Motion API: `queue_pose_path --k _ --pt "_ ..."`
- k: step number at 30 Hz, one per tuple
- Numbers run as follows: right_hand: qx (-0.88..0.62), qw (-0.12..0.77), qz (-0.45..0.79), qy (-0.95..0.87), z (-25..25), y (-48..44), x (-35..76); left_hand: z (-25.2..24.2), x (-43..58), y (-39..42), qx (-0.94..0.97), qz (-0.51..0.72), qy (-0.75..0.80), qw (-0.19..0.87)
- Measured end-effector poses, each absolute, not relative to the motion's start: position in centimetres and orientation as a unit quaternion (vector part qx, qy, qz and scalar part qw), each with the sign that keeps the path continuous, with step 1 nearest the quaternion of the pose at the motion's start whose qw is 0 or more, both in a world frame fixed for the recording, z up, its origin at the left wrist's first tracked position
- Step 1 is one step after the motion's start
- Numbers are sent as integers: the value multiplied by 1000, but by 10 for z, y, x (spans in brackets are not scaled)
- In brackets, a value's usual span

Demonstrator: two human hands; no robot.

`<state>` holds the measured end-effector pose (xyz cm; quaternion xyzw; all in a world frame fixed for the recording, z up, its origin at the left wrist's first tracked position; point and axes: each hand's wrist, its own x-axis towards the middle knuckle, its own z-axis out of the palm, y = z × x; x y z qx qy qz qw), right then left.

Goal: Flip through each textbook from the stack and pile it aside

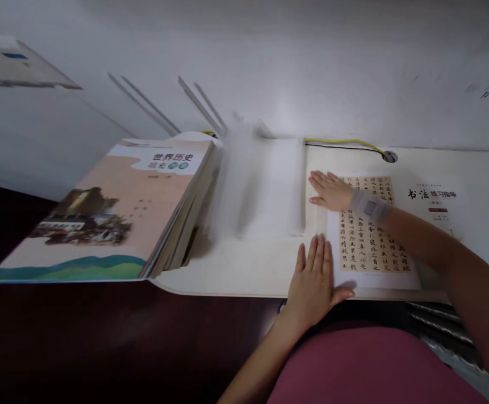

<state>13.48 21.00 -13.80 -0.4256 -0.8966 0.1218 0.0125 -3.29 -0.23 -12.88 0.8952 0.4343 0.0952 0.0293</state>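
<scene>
A calligraphy workbook (366, 247) lies spread with its cover up on the white desk: a panel of brush-written columns on the left half, the printed title on the right half. My left hand (311, 278) rests flat along the workbook's lower left edge, fingers stretched and pointing away from me. Farther back, my right hand (332, 191) reaches across the cover, its spread fingers pressing by the upper left edge. A pale wristband (370, 207) circles my right wrist. The forearm hides part of the cover. Neither hand grips anything.
A tall stack of books, topped by a pink history workbook (109, 207), stands at the desk's left end. Right of it is a blurred white boxy object (265, 185). Grey antenna-like rods (202, 104) rise behind. A yellow cable (341, 140) runs along the wall to a hole (390, 157).
</scene>
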Motion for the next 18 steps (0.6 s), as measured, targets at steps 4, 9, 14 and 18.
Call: queue_pose_path --k 4,9,14,18 --pt "-459 29 106 -882 -145 250 135 -129 -35 -6 895 97 434 30" --pt "-482 24 93 -871 -146 255 133 -120 -30 10 893 110 434 42" --pt "-491 17 85 -867 -140 252 130 -112 -4 74 873 82 480 39" --pt "-496 14 85 -864 -137 253 130 -119 4 104 876 39 476 63"
